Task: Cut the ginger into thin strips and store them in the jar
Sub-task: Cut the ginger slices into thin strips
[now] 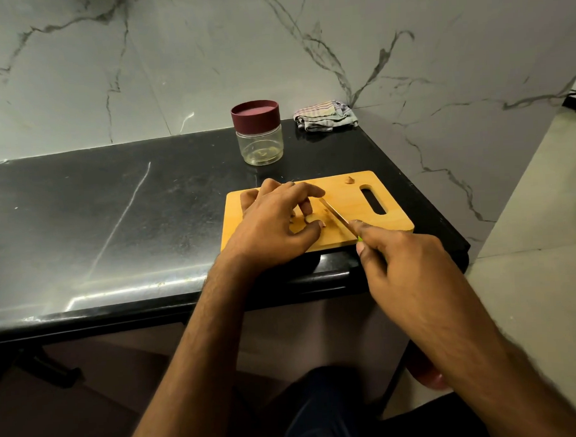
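L hand (273, 219) pinches ginger (310, 219) on board (341, 196); R hand (404, 259) grips knife (334, 213), blade just at ginger's 3 o'clock; lidded jar (259, 133) at board's 12.

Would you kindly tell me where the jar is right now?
In the head view, the jar, lid on, stands on the black counter behind the cutting board, left of the folded cloth.

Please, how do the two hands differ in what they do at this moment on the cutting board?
The left hand pinches the ginger against the cutting board; the right hand grips the knife. The left hand lies over the board; the right hand is mostly off its near edge. Both are bare.
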Tool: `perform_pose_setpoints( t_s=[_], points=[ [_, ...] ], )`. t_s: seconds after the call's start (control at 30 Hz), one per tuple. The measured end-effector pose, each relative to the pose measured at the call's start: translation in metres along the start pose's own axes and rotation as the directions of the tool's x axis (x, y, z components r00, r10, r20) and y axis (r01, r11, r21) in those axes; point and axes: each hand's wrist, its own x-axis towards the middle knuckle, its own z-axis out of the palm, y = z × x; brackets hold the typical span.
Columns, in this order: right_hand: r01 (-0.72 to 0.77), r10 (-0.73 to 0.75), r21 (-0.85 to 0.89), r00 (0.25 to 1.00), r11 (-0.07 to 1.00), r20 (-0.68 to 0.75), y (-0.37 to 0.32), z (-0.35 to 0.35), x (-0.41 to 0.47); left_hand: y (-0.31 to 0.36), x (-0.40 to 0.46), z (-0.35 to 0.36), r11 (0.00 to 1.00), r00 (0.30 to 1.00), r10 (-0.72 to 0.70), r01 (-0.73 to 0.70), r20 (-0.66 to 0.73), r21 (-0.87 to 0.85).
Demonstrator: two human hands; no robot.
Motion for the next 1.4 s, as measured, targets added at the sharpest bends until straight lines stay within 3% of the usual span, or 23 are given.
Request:
perform_pose_setpoints(
  t_s=[0.63,1.4],
  points=[
    [-0.003,0.003,-0.008,1.0,1.0,0.014,-0.003,-0.002,-0.003,-0.001,-0.005,-0.002,0.993,0.992,-0.092,0.086,-0.081,-0.076],
    [0.023,-0.024,0.022,0.999,0.999,0.046,-0.008,-0.004,-0.012,-0.006,-0.002,-0.002,0.998,0.997,-0.042,0.039,-0.071,-0.041]
  ],
)
